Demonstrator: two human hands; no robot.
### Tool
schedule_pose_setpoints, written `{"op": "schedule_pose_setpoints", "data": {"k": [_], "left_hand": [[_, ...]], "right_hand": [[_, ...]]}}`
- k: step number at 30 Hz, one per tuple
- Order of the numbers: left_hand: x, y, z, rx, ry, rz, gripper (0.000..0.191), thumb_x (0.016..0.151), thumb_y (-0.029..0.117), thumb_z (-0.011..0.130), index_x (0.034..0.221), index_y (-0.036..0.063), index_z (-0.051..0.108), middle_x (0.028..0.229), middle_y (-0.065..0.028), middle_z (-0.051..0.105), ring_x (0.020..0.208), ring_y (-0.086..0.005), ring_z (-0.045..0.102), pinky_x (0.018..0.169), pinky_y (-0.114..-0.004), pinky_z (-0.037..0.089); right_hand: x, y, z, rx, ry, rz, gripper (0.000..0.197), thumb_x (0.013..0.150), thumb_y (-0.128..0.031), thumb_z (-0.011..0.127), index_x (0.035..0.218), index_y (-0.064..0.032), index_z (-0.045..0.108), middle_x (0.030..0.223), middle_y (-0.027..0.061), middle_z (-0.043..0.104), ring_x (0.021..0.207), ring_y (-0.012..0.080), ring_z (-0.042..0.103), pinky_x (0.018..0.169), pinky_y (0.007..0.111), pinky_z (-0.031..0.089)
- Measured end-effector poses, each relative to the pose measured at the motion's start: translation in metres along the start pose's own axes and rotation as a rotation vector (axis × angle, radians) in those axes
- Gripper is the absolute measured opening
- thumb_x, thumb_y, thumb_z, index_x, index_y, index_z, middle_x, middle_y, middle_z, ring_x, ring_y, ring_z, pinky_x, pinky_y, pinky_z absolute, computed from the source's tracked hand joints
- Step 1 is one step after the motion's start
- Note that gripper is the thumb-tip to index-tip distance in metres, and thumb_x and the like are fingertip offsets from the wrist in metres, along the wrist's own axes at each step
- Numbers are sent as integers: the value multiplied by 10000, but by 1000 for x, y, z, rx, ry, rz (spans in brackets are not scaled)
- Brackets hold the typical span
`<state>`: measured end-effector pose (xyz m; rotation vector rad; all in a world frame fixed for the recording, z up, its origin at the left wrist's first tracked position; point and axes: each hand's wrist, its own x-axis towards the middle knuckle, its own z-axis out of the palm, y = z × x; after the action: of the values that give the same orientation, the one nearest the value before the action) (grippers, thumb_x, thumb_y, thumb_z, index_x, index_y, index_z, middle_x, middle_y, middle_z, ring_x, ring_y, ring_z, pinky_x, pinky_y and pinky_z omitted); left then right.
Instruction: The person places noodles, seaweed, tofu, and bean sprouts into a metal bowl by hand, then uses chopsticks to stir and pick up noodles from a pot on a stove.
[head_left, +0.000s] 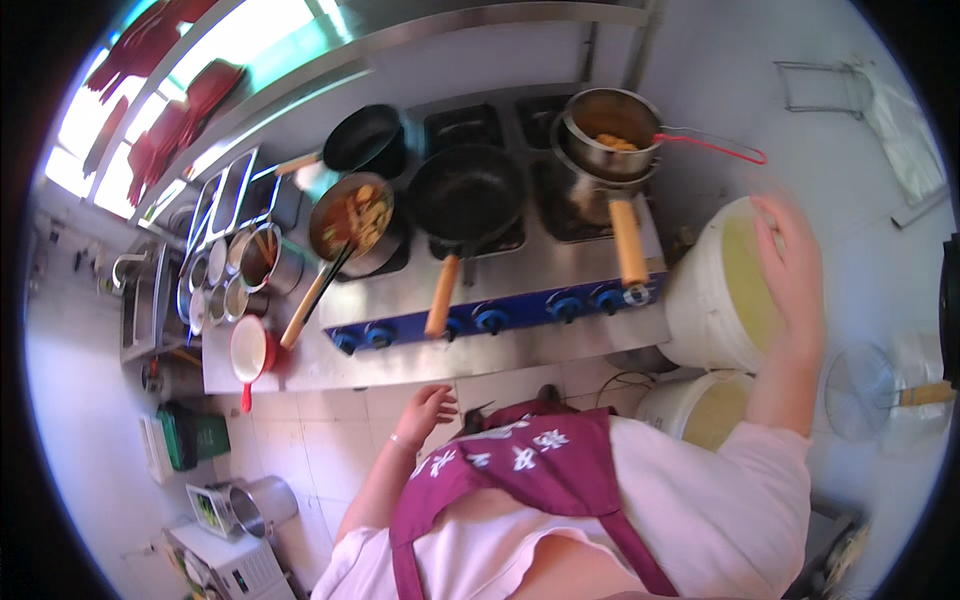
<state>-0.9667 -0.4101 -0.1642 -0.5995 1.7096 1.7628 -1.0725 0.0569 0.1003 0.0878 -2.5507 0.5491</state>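
Observation:
My right hand (791, 251), blurred, is raised at the right above a large white bucket (694, 292); no object shows in it. Just beyond its fingertips is the red handle (712, 144) of a strainer resting on a steel pot (611, 150) with golden food inside. That pot sits over another pan with a wooden handle (627, 236). My left hand (429, 414) hangs in front of the stove counter, fingers loosely bent and holding nothing. Ahead of it are a black frying pan (466, 195) and a pot of red stew (352, 221) with black chopsticks (330, 277) in it.
Blue knobs line the gas stove front (491, 319). A small red saucepan (252, 349) overhangs the counter's left edge, near several seasoning containers (236, 296). A second black pan (366, 139) stands at the back. A lower bucket (709, 409) is by my right side.

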Motion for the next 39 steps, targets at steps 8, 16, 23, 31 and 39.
{"op": "schedule_pose_setpoints", "data": {"k": [8,16,23,31,39], "left_hand": [[16,-21,-83,148,-140,20,348,922,269,467,1160,17,498,967,-105,596,827,-181,596,686,-278,491],[8,-47,-177,221,-167,36,358,916,266,476,1187,34,502,993,-92,605,857,-165,580,726,-287,483],[0,-74,-201,410,-339,193,411,904,308,492,1194,20,535,1140,-136,587,1078,-210,528,920,-295,398],[42,-102,-215,614,-286,305,374,887,295,497,1139,27,567,1095,-171,604,1055,-254,556,902,-308,413],[72,-108,-169,541,-532,242,336,895,244,526,1155,31,537,935,-69,618,759,-130,593,658,-259,477]], "right_hand": [[-143,-81,90,929,-806,585,186,884,-148,524,956,-16,633,855,69,647,840,185,614,754,298,473],[-352,-93,262,699,-963,1195,346,866,-280,533,1108,-37,580,1006,99,632,932,231,603,839,380,451],[-437,-84,229,387,-873,1265,341,855,-279,522,1103,-54,586,994,112,638,900,243,606,804,385,464],[-498,-91,237,227,-815,1094,338,841,-277,509,1098,-74,594,981,128,644,862,255,609,764,391,478],[-432,-171,205,146,-763,718,321,824,-284,503,1053,-83,603,950,134,642,863,296,616,737,401,486]]}}
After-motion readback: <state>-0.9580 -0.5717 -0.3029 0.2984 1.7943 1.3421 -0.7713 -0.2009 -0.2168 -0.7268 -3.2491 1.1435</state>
